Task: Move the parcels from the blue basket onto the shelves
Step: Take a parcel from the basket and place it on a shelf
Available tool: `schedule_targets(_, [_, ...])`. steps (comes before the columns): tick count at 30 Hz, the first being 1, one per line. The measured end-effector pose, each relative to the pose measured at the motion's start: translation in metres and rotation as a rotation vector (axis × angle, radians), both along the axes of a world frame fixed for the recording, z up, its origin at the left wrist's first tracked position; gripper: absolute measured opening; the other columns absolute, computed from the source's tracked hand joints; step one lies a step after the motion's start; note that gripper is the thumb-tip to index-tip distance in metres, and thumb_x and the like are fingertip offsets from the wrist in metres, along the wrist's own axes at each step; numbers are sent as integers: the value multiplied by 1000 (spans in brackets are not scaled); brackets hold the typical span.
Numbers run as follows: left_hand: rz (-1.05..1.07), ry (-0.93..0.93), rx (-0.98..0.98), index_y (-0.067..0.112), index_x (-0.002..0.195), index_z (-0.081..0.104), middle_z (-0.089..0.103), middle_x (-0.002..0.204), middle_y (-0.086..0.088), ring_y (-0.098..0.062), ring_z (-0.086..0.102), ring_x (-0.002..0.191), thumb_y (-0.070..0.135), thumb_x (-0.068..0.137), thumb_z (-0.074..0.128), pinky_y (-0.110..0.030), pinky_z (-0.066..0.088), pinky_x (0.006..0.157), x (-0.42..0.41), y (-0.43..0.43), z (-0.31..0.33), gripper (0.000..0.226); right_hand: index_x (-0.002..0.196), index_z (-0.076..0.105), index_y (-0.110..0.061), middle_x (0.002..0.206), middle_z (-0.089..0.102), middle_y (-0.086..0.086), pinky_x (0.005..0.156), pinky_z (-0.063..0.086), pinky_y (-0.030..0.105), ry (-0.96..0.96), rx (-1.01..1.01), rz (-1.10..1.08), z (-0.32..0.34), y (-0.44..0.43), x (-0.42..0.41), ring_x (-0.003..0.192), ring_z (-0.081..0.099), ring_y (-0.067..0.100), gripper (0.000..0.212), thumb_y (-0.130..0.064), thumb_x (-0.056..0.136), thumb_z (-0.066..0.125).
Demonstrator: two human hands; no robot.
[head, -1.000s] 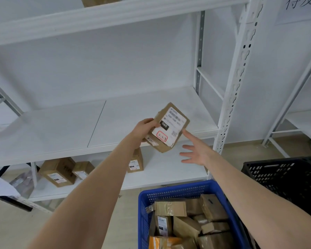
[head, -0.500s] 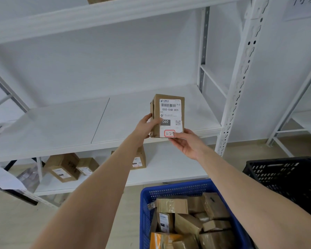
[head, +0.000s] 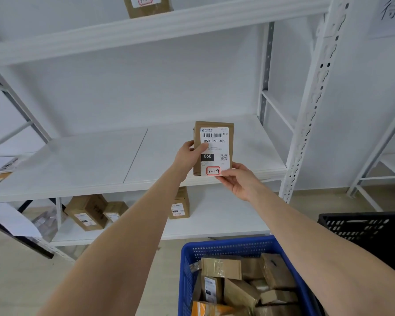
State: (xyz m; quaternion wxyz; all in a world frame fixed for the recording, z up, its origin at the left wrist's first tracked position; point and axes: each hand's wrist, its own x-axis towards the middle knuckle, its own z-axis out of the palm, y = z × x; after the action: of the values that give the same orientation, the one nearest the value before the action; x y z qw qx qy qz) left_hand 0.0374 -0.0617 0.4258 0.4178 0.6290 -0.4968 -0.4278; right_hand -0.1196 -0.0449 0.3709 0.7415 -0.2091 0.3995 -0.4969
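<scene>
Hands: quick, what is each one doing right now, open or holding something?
The left hand grips the parcel by its left side.
The right hand pinches the same parcel at its bottom right corner.

2 baskets are seen: 1 blue basket (head: 226,249) and 1 black basket (head: 363,226). 1 parcel (head: 214,144) is held, 4 are shelved, and roughly 8 are piled in the blue.

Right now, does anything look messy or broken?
Nothing looks broken. Only the parcels in the blue basket are messy, piled tilted over each other. The held parcel stands straight between the left hand and right hand.
</scene>
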Motion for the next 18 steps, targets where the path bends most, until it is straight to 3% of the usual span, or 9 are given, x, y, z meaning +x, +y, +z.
schedule_targets(3, [23, -11, -9, 17, 140, 40, 63, 123, -6, -24, 62, 108, 43, 89, 60, -43, 50, 96, 7, 0, 8, 60, 115, 51, -5, 86, 71, 18, 71, 60, 33, 26, -13, 10, 7, -3, 7, 74, 71, 27, 42, 21, 82, 52])
schedule_targets(8, [76, -96, -101, 13, 130, 53, 64, 122, -2, -22, 60, 111, 50, 85, 61, -42, 47, 99, 28, -5, 33, 58, 110, 53, -7, 86, 71, 18, 59, 60, 30, 25, -39, 23, 32, -8, 26, 77, 70, 28, 39, 21, 83, 51])
schedule_targets(11, [90, -131, -181, 12, 127, 57, 65, 121, -1, -20, 59, 113, 48, 85, 63, -37, 45, 99, 40, -8, 59, 56, 108, 53, -8, 91, 71, 20, 61, 60, 30, 18, -81, 26, 53, -10, 38, 83, 70, 29, 38, 21, 83, 51])
schedule_targets(15, [48, -185, -323, 22, 147, 31, 56, 131, -5, -22, 55, 119, 43, 86, 65, -39, 44, 101, 56, -7, 106, 73, 108, 53, -9, 97, 70, 20, 71, 61, 32, 37, -164, 3, 88, -13, 51, 89, 69, 30, 38, 20, 84, 51])
schedule_targets(18, [-13, -241, -440, 31, 149, 20, 56, 131, -7, -22, 54, 121, 39, 88, 63, -36, 44, 100, 68, -2, 143, 75, 107, 54, -9, 97, 70, 20, 75, 60, 33, 33, -228, -30, 119, -11, 61, 88, 69, 29, 38, 20, 84, 51])
